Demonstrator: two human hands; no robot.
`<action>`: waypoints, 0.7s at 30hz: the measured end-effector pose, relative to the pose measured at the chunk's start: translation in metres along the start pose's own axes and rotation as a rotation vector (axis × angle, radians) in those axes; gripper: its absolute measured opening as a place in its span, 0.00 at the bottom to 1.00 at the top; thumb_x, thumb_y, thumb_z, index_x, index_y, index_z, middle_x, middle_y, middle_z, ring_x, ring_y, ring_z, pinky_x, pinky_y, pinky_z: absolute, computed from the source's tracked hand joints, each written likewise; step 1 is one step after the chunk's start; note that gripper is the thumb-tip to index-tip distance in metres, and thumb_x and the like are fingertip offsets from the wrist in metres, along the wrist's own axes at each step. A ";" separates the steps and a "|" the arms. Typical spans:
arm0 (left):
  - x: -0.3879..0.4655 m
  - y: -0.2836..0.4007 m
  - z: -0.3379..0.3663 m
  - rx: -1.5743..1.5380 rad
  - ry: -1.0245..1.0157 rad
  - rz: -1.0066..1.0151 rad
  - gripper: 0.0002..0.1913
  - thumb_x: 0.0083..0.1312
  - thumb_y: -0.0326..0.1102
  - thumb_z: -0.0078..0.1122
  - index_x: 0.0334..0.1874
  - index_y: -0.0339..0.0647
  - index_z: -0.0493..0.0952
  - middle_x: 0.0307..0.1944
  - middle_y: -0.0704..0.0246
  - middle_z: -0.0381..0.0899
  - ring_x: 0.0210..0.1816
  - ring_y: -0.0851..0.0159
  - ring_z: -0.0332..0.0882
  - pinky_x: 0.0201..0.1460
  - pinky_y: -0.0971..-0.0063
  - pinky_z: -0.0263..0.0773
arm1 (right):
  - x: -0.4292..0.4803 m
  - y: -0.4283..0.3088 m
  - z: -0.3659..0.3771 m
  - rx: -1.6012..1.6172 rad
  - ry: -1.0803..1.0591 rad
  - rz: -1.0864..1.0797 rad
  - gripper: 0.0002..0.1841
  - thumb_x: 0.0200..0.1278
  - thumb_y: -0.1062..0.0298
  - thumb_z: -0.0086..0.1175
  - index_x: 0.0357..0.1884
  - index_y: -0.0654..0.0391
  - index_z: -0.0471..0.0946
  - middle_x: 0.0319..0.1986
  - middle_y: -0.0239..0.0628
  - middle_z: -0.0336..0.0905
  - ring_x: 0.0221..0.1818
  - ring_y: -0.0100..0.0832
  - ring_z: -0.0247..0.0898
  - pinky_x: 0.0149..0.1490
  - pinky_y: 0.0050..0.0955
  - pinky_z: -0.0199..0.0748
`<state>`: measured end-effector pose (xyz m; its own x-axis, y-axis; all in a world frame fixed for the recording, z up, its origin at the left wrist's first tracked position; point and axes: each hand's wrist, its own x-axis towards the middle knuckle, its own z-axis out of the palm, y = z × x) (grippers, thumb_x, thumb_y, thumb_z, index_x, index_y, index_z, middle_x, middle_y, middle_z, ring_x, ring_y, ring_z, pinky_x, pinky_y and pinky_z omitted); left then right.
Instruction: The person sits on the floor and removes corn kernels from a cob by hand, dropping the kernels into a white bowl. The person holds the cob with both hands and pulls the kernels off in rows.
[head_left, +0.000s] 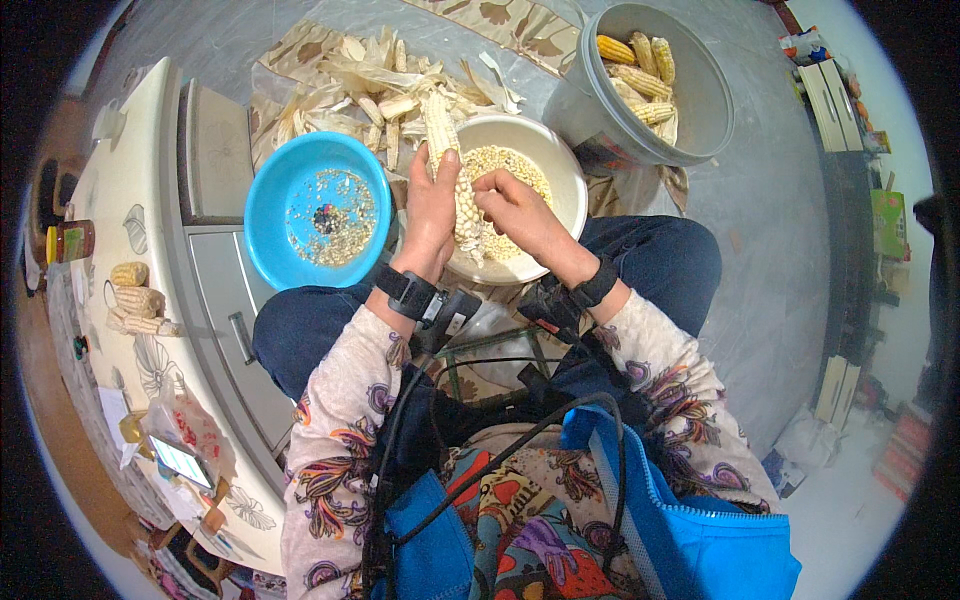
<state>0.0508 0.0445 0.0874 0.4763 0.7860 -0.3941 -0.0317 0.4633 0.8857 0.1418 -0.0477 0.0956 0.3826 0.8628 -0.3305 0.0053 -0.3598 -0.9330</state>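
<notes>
A pale corn cob (442, 131) is held upright in my left hand (433, 196), its lower end over a cream basin (571, 176). The fingers of my right hand (517, 214) are bent against the cob's kernels from the right. Loose corn kernels (517, 166) lie in the cream basin. To the left stands a blue plastic basin (259, 217) with a thin scatter of kernels and bits, and a small dark cluster near its middle. Several corn cobs (641, 81) lie in a grey bucket (600, 124) at the upper right.
Corn husks and cobs (375, 94) lie heaped on a patterned cloth (307, 45) beyond the basins. At left, a table (187, 360) bears several corn cobs (139, 301), a jar (71, 241) and a phone (181, 463). Cables hang across my lap.
</notes>
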 end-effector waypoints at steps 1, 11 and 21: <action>0.000 0.000 0.000 0.032 0.013 0.011 0.27 0.67 0.37 0.50 0.64 0.33 0.56 0.56 0.57 0.67 0.54 0.65 0.66 0.57 0.73 0.62 | -0.001 0.000 0.001 -0.049 0.002 -0.032 0.09 0.63 0.64 0.45 0.39 0.59 0.70 0.26 0.28 0.69 0.25 0.18 0.63 0.31 0.19 0.64; -0.003 -0.004 0.004 0.048 -0.020 0.041 0.26 0.67 0.36 0.50 0.64 0.32 0.56 0.55 0.58 0.67 0.53 0.66 0.66 0.56 0.74 0.63 | 0.000 0.008 0.006 -0.203 0.099 -0.091 0.12 0.61 0.63 0.45 0.37 0.62 0.70 0.27 0.47 0.74 0.30 0.37 0.72 0.37 0.33 0.70; 0.005 -0.002 -0.004 -0.065 -0.011 -0.025 0.25 0.69 0.38 0.48 0.65 0.38 0.55 0.52 0.63 0.71 0.48 0.67 0.72 0.48 0.73 0.72 | -0.003 -0.005 -0.002 0.011 -0.086 0.027 0.11 0.63 0.63 0.46 0.40 0.59 0.70 0.26 0.28 0.69 0.24 0.19 0.64 0.30 0.19 0.66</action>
<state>0.0497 0.0494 0.0823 0.4871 0.7696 -0.4129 -0.0768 0.5087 0.8575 0.1421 -0.0493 0.1011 0.3013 0.8804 -0.3661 -0.0141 -0.3798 -0.9250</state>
